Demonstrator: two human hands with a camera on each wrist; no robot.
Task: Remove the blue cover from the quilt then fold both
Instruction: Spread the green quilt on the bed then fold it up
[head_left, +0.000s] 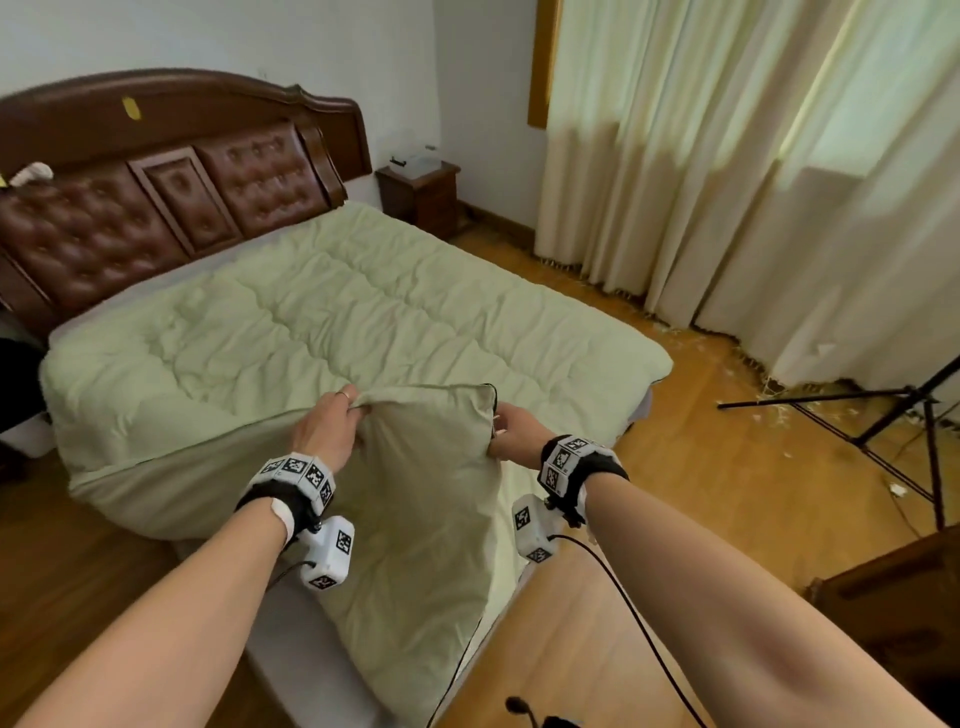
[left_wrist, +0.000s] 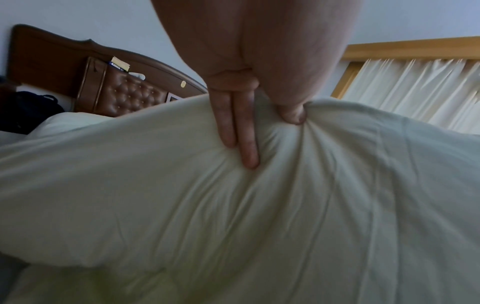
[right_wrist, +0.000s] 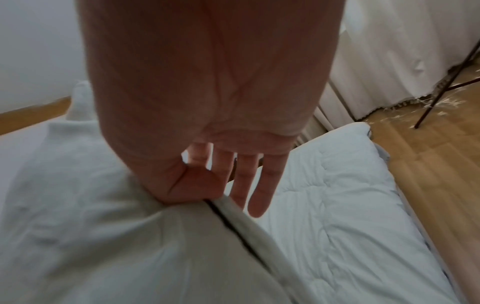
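Two hands busy at frame centre: left hand (head_left: 324, 428) bunching, right hand (head_left: 511, 434) pinching the lifted quilt (head_left: 337, 312) corner above the bed (head_left: 311, 670). No blue cover visible, presumably off; folding barely begun.

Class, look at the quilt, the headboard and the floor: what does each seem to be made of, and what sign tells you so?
Quilt: soft padded fabric, matte pale green, likely cotton; stitched puffy panels, and it creases where the hands grip it.
Headboard: dark glossy carved wood around brown button-tufted panels, leather or imitation; the sheen leaves that open.
Floor: wood or laminate, with a yellowish grain and slight shine.
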